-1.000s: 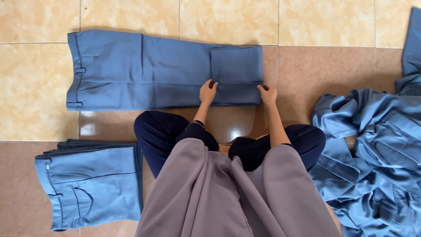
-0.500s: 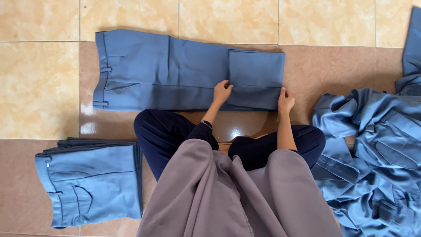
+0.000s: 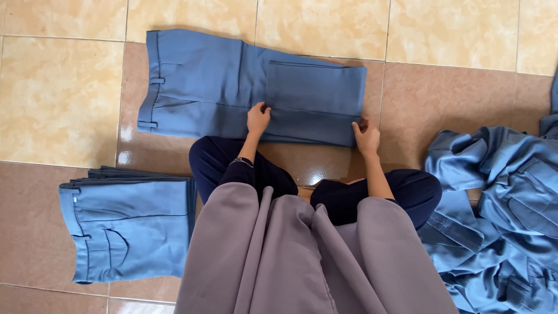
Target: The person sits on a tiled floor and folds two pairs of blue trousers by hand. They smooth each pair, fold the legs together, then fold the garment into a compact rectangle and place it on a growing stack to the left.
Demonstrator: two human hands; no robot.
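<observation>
A pair of blue trousers [image 3: 209,87] lies flat on the tiled floor in front of me, waistband to the left, its leg end folded back over itself at the right. My left hand [image 3: 257,118] rests on the near edge of the folded part, fingers pressing the cloth. At the fold's right near corner, my right hand [image 3: 366,136] pinches the fabric. My crossed legs in dark trousers and a long mauve garment fill the lower middle.
A stack of folded blue trousers [image 3: 128,229] sits at my left. A loose heap of unfolded blue garments [image 3: 500,215] lies at my right. Beige and brown floor tiles [image 3: 58,99] surround everything.
The trousers have been folded further: the doubled leg end has moved left toward the waistband, and both hands moved left along the near edge with it.
</observation>
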